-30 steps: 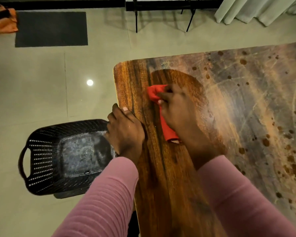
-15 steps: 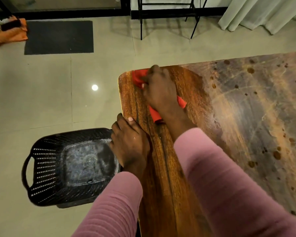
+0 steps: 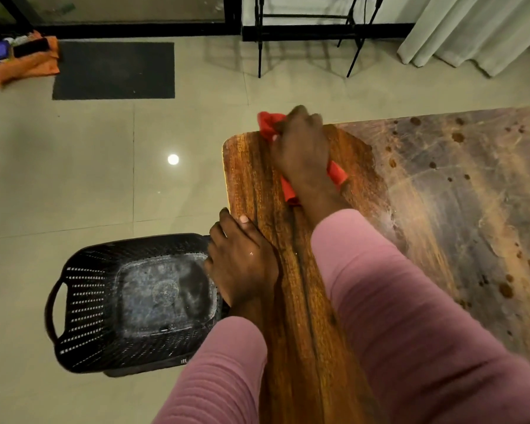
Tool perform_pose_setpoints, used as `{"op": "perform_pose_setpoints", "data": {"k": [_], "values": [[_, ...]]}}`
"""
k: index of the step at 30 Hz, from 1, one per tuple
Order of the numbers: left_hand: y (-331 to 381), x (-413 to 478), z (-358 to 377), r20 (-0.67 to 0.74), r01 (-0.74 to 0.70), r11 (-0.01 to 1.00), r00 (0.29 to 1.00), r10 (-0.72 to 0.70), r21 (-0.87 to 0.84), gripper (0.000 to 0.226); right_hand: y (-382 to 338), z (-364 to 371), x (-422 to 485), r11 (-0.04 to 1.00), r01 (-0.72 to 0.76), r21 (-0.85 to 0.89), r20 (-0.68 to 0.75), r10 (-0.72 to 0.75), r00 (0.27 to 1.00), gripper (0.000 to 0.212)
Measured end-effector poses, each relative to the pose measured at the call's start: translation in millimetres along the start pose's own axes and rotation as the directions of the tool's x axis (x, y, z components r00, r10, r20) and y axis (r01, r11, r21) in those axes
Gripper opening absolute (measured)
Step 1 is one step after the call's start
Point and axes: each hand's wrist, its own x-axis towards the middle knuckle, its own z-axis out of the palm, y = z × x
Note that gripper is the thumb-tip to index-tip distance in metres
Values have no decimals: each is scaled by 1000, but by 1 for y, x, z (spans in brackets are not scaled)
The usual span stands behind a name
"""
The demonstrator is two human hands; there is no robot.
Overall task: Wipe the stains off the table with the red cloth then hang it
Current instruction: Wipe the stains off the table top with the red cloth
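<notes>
Red cloth was bunched at the far left corner of the table. One end poked out past the far edge and another showed beside the wrist.

Right hand lay on top of it, fingers curled and clamped into the cloth, palm bearing down. Judged a scrubbing grip, meant to keep the cloth from slipping under pressure. Right arm was reached well forward, sleeve low over the table.

Wood beneath the arm looked dark and glossy. To the right the surface was dull and filmy, with brown stains, so most of the wiping was judged not yet done.

Left hand rested on the near left edge, fingers loosely bent over it and holding nothing; probably a brace for the reach.

Black basket stood on the floor just beside that edge.
</notes>
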Motion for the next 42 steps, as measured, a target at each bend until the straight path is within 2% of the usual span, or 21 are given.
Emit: {"op": "perform_pose_setpoints", "data": {"k": [4,6,8,11,13,16,19,23,25,27,30,33,37,39,42], "values": [[2,2,0,5,7,1000,1000,-7,-6,50,-3,17,-21,952,299,-62,127,-290,949,33],[2,2,0,0,2,1000,1000,-2,0,50,15,12,-31,933,352,-78,173,-335,926,35],[2,0,-1,-3,-2,1000,1000,2,0,50,37,2,-38,938,323,-129,167,-300,939,36],[2,-1,-2,-3,-7,1000,1000,7,-3,49,58,-8,-32,976,123,-179,50,-116,992,35],[2,-1,-3,-5,-3,1000,1000,3,3,49,53,-5,-16,984,10,-179,-27,-15,1000,32],[2,-2,-2,-12,2,1000,1000,-2,-13,51,20,11,1,992,2,-127,-53,-9,999,28],[2,-1,-2,-9,9,999,1000,-10,-36,50,-18,33,-4,976,199,-91,16,-199,980,28],[1,0,-2,7,14,999,1000,-14,-43,49,-18,34,-26,888,455,-63,195,-436,878,36],[1,2,-3,18,19,999,1000,-19,-36,49,1,23,-35,853,521,-36,253,-496,831,38],[1,2,-4,16,14,1000,1000,-13,-18,49,23,14,-38,880,471,-57,226,-448,865,37],[2,1,-4,18,-4,1000,1000,5,-9,50,37,9,-25,960,239,-146,100,-226,969,33],[2,1,-4,-1,10,1000,1000,-10,-17,50,22,12,-16,972,112,-207,28,-109,994,32],[2,0,-2,-48,-20,1000,999,20,1,48,24,17,-48,963,106,-249,21,-104,994,44],[1,-2,-2,-99,-47,999,994,49,20,47,41,11,-66,962,121,-243,6,-123,992,44],[0,-7,-4,-162,-185,975,966,204,127,44,78,-8,-79,968,131,-212,15,-131,991,45]]}}
